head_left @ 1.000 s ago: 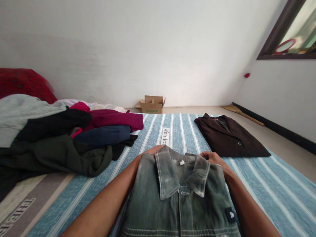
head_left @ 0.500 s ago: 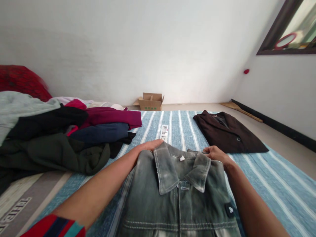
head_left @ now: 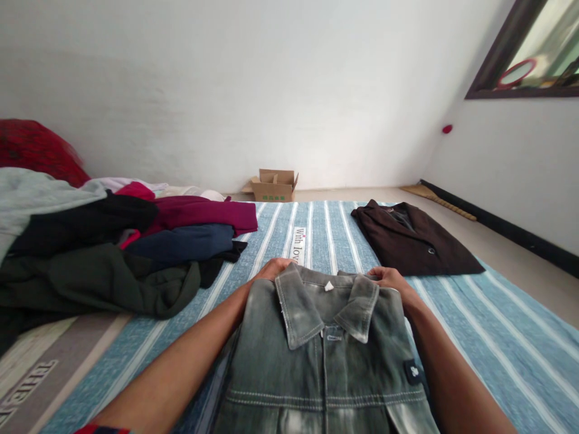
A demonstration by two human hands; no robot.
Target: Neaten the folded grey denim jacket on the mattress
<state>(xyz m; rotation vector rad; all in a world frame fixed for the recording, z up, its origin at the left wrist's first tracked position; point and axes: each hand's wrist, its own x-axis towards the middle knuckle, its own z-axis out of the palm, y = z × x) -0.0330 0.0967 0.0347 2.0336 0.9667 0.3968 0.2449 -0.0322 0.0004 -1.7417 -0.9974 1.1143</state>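
Observation:
A grey-green denim jacket (head_left: 289, 374) lies front up before me, its collar pointing away and its sides tucked under. My left hand (head_left: 274, 269) is closed at the jacket's far edge, left of the collar, with the fingertips hidden behind the cloth. Right of the collar, my right hand (head_left: 388, 281) grips the same far edge, fingers curled over the fabric. The lower part of the jacket runs out of view at the bottom.
A folded dark brown garment (head_left: 420, 241) lies at the far right of the striped bedspread (head_left: 511, 337). Heaped clothes (head_left: 113, 271) cover the left side. An open cardboard box (head_left: 274, 187) stands by the back wall, and a window (head_left: 529, 60) is at upper right.
Both hands stay at the jacket's far edge. The jacket appears slightly further left, as does the whole scene with a small camera shift.

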